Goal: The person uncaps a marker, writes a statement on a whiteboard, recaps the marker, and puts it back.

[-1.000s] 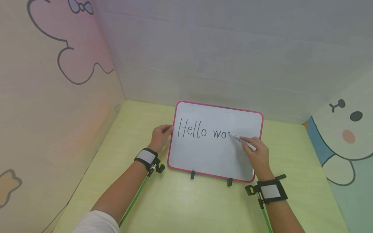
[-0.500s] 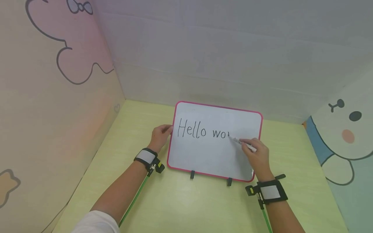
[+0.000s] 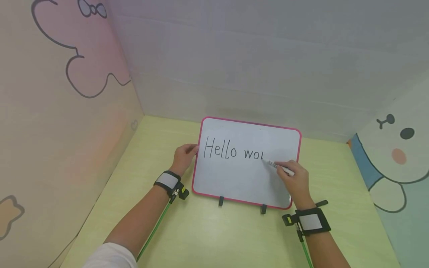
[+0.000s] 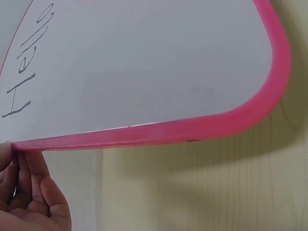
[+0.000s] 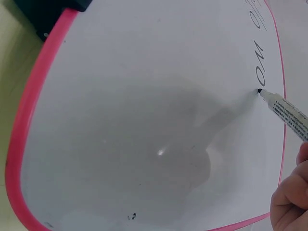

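Observation:
A whiteboard (image 3: 231, 178) with a pink rim stands tilted on the table, bearing the handwritten words "Hello wo" and a short stroke after them. My right hand (image 3: 296, 180) pinches a white marker (image 3: 285, 169), its black tip at the board by that stroke. In the right wrist view the marker (image 5: 288, 111) shows small print, and the tip meets the surface just past the "o". My left hand (image 3: 183, 158) grips the board's left edge; the left wrist view has its thumb in front of the pink rim (image 4: 144, 135) and the fingers behind.
Two black feet (image 3: 221, 201) support the board's lower edge on the pale yellow table (image 3: 201, 238). A grey wall (image 3: 251, 74) rises close behind it. Cartoon-painted walls flank both sides. Each wrist wears a strapped camera with a green cable (image 3: 154, 229).
The marker tip has moved down the board, leaving a short vertical stroke after "wo". My left hand keeps its grip on the left edge.

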The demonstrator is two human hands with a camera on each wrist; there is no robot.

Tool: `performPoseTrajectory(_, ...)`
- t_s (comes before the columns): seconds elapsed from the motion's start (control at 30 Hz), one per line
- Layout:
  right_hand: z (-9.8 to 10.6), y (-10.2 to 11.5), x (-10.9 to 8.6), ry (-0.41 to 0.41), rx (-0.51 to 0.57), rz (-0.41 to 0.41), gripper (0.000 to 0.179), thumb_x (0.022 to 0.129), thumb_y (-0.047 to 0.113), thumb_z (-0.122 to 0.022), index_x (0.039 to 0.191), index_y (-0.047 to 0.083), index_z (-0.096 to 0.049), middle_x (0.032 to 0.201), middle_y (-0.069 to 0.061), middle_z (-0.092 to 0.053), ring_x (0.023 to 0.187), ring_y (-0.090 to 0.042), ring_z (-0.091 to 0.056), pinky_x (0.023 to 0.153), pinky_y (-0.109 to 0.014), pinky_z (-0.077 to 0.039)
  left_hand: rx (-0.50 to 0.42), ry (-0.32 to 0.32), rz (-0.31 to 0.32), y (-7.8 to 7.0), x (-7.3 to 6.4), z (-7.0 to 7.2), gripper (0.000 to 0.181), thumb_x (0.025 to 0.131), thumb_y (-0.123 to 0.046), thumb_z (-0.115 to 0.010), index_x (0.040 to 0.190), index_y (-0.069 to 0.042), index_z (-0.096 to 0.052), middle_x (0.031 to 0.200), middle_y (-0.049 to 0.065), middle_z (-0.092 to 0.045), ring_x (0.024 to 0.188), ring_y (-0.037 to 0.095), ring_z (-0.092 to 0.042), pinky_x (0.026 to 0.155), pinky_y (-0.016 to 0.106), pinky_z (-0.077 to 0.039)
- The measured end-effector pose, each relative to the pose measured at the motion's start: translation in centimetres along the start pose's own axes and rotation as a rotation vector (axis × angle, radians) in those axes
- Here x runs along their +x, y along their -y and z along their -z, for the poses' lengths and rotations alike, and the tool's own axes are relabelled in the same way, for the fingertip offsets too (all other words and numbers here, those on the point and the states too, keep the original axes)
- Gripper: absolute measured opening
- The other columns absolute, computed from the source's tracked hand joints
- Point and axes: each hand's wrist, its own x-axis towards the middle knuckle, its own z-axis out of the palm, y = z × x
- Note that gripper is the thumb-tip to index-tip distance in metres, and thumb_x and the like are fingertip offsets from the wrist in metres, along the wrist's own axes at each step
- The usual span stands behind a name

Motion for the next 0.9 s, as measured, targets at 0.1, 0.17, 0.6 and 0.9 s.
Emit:
performPoseTrajectory(0.1,-0.06,-0.07,0.01,0.003,-0.004,-0.004,0.013,0.086,0.01,-0.065,0.094,0.009,-0.074,0.078,-0.003,-0.064,0.072,-0.009,-0.051,0.061,-0.011,-0.041,-0.004,0.004,-0.005,0.03,-0.02,0.02,0.038,0.094,-0.034,-0.057,0.12,-0.007,-0.062,0.113,0.01,-0.065,0.106,0.023,-0.061,0.097,0.039,-0.048)
performPoseTrajectory(0.17,-0.07,-0.1,0.01,0.006,-0.003,-0.004,0.014,0.086,0.01,-0.064,0.094,0.009,-0.074,0.078,-0.004,-0.064,0.071,-0.01,-0.051,0.061,-0.011,-0.041,-0.009,0.006,-0.01,0.06,-0.03,0.05,0.038,0.094,-0.034,-0.057,0.12,-0.006,-0.062,0.114,0.01,-0.065,0.106,0.023,-0.061,0.097,0.039,-0.048)
performPoseTrajectory(0.6,0.05,-0.01,-0.02,0.01,-0.011,-0.003,0.014,0.085,0.011,-0.064,0.094,0.012,-0.075,0.076,0.001,-0.063,0.069,-0.01,-0.049,0.058,-0.015,-0.041,-0.025,-0.001,-0.016,0.13,-0.03,-0.02,0.037,0.094,-0.034,-0.057,0.119,-0.007,-0.063,0.113,0.01,-0.066,0.105,0.023,-0.061,0.097,0.039,-0.048)
performPoseTrajectory(0.9,-0.06,-0.15,0.12,0.007,-0.016,-0.005,0.014,0.086,0.011,-0.064,0.095,0.01,-0.074,0.077,-0.002,-0.063,0.069,-0.011,-0.049,0.058,-0.014,-0.04,-0.038,0.001,-0.02,0.32,0.01,-0.04,0.036,0.094,-0.032,-0.057,0.119,-0.006,-0.063,0.114,0.01,-0.065,0.105,0.024,-0.061,0.097,0.039,-0.048)
